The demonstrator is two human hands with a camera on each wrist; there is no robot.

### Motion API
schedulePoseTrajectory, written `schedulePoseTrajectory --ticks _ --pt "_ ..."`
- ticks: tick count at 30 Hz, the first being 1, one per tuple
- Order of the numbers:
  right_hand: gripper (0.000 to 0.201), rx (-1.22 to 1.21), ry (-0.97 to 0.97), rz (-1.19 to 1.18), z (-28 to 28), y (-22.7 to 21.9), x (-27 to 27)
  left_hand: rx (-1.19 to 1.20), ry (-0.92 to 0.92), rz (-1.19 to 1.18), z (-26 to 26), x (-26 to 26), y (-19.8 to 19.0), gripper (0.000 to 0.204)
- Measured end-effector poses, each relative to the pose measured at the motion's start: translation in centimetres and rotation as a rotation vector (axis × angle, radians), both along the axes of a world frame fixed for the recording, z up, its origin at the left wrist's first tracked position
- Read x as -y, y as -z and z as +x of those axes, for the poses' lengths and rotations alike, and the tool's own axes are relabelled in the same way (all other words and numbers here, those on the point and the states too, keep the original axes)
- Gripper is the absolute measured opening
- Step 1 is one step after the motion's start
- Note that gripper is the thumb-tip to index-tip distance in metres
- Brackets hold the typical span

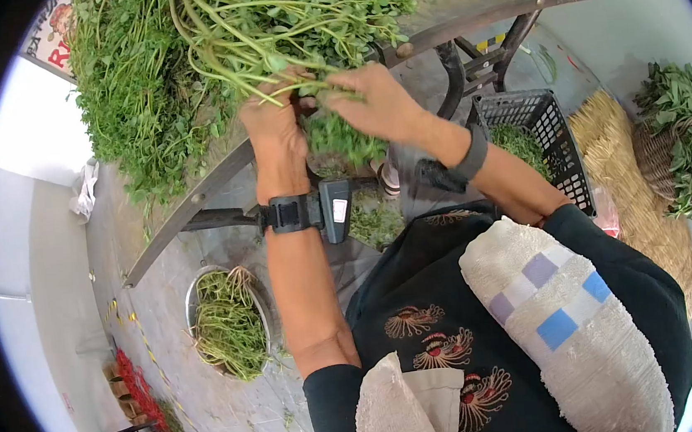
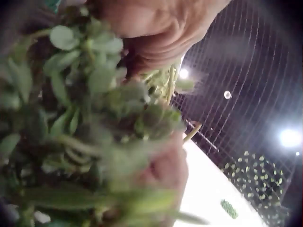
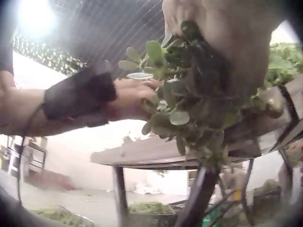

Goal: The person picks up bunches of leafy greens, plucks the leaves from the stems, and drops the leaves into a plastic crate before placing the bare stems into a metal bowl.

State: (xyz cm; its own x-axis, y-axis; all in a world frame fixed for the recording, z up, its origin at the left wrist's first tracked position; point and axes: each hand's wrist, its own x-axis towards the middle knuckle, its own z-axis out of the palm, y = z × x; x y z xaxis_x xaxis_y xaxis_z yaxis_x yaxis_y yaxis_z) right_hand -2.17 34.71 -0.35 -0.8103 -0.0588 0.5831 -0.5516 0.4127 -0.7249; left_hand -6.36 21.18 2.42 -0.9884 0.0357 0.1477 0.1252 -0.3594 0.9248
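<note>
A small bunch of leafy green stems [image 1: 340,136] hangs between both hands at the table's near edge. My left hand [image 1: 278,99] grips its long stems from the left, with a camera strapped to that wrist. My right hand [image 1: 344,93] closes over the top of the same bunch from the right. In the left wrist view the blurred leaves [image 2: 90,118] fill the frame, with fingers [image 2: 165,170] curled round them. The right wrist view shows the right hand [image 3: 222,42] wrapped round the leafy bunch [image 3: 184,99], and the left hand [image 3: 135,97] touching it from the side.
A large heap of greens [image 1: 149,77] covers the wooden table [image 1: 194,199]. A metal bowl of stems [image 1: 227,323] stands on the floor at left. A black crate [image 1: 533,127], a straw bundle [image 1: 634,180] and a woven basket of greens [image 1: 680,142] stand at right.
</note>
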Motion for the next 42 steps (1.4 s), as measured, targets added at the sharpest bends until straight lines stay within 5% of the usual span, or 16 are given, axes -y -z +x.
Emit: schedulePoseTrajectory --ticks 5,7,8,10,18,21,24,26,28,32,35,38,40,42 --pt "0.019 -0.219 -0.367 0.222 5.4 -2.9 1.3 0.003 0.006 -0.042 -1.7 1.4 0.0 0.021" --pt "0.016 0.112 -0.399 -0.124 5.3 -1.9 1.3 0.003 0.096 -0.111 -0.6 1.2 -0.5 0.030" --pt "0.016 0.105 -0.407 -0.114 4.7 -2.1 1.0 -0.007 0.087 -0.103 -0.4 1.7 -0.6 0.030" --pt "0.017 0.516 -0.369 -0.781 3.7 -2.3 -0.3 0.043 0.187 -0.149 0.2 3.1 -0.1 0.038" --pt "0.016 0.686 -0.424 -1.030 2.9 0.7 -1.7 0.240 0.500 -0.120 6.7 6.1 3.0 0.057" --pt "0.016 0.646 -0.437 -1.068 3.1 1.3 -1.4 0.208 0.444 -0.096 7.3 6.2 3.2 0.057" --pt "0.018 0.661 -0.439 -0.994 3.0 1.3 -1.3 0.140 0.318 -0.237 7.8 6.4 2.9 0.051" --pt "0.020 0.757 -0.225 -0.844 4.4 0.1 -0.7 0.079 0.238 -0.404 8.0 6.4 1.9 0.045" --pt "0.023 0.734 -0.323 -0.708 4.2 1.8 -2.3 -0.136 -0.025 -0.564 8.5 6.5 0.1 0.034" --pt "0.024 0.642 -0.222 -0.642 5.6 2.2 -5.4 -0.349 -0.262 -0.574 8.1 5.8 -5.1 0.029" --pt "0.023 0.615 0.028 -0.607 6.2 4.1 -11.1 -0.693 -0.271 -0.570 5.8 3.3 -7.0 0.026" --pt "0.024 0.445 0.375 -0.322 7.5 7.5 -18.1 -0.623 -0.009 -0.767 4.1 1.3 -7.8 0.025" --pt "0.024 0.404 0.650 0.050 9.5 9.4 -22.4 -0.684 -0.038 -0.810 1.8 1.8 -5.6 0.024" --pt "0.033 0.646 0.771 0.247 11.4 11.7 -26.6 -0.544 -0.159 -1.040 1.3 2.7 -4.9 0.024"
